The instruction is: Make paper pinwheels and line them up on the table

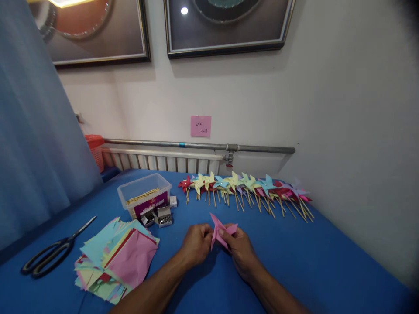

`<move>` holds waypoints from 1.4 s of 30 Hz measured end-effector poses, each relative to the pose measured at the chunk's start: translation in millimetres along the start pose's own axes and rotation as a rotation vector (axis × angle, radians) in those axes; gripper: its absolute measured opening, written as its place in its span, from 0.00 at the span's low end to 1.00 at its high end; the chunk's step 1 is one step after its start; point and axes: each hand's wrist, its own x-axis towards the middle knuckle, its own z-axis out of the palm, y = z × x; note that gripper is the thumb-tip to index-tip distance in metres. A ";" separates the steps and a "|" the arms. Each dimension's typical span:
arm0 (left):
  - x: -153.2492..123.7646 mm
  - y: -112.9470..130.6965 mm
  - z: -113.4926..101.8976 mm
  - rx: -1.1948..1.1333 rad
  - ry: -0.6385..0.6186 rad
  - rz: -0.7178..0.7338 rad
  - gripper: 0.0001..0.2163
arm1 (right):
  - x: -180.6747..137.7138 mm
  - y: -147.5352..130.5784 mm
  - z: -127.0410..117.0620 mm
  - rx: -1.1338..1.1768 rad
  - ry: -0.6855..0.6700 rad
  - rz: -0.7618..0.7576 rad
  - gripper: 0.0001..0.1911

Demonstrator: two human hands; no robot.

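Observation:
A pink paper pinwheel point(217, 226) is held above the blue-covered surface, its points folded in toward the centre. My right hand point(240, 248) pinches it, thumb pressed on its front near the middle and fingers behind. My left hand point(196, 244) is closed right beside the pinwheel's left edge, fingertips curled in; whatever they grip is hidden. To the left of my hands, two small open boxes of metal pins point(164, 216) stand against a clear plastic tub point(144, 192) with thin wooden sticks point(142, 197) inside. A loose pile of coloured paper squares point(132, 257) lies near my left forearm.
Large black-handled scissors point(54, 254) lie at the far left. Finished pinwheels on sticks point(234, 183) form a row along the back right. Behind them are a white wall, a pipe point(196, 145) and a radiator point(170, 161). A blue curtain point(36, 117) hangs left.

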 end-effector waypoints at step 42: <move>-3.1 2.9 1.9 0.017 0.013 0.038 0.10 | 1.1 -0.8 1.2 0.007 -0.012 -0.022 0.21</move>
